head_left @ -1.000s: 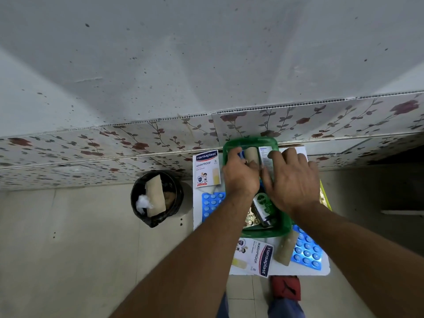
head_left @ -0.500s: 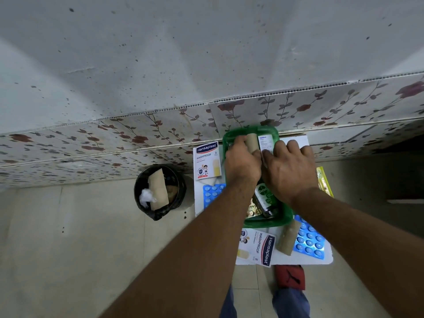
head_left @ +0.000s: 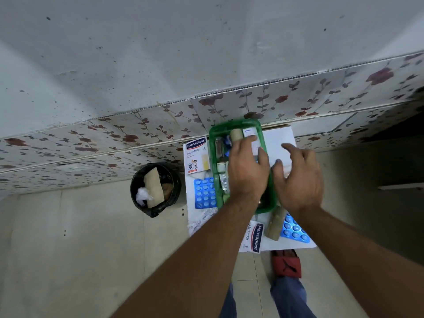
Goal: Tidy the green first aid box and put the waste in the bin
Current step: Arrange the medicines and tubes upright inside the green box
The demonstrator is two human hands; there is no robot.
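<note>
The green first aid box [head_left: 236, 125] sits on a small white table [head_left: 278, 137] against the wall. Inside it I see a tan bandage roll [head_left: 236, 134], a small bottle [head_left: 221, 167] and a white carton [head_left: 249, 133]. My left hand [head_left: 247, 173] lies over the box's right half, fingers stretched out and touching the white carton. My right hand [head_left: 298, 180] hovers just right of the box, fingers spread and holding nothing. The black bin [head_left: 156, 213] stands on the floor to the left, holding a tan bandage piece and white cotton.
Around the box on the table lie a Hansaplast packet [head_left: 196, 154], a blue blister pack [head_left: 204, 193], a second Hansaplast packet [head_left: 254, 237], a tan bandage roll [head_left: 274, 226] and another blue blister pack [head_left: 294, 230]. My red slipper [head_left: 286, 263] is below the table's front edge.
My right hand has come out of the green box and moved right, fingers spreading. My left hand has shifted right across the box, uncovering its left side.
</note>
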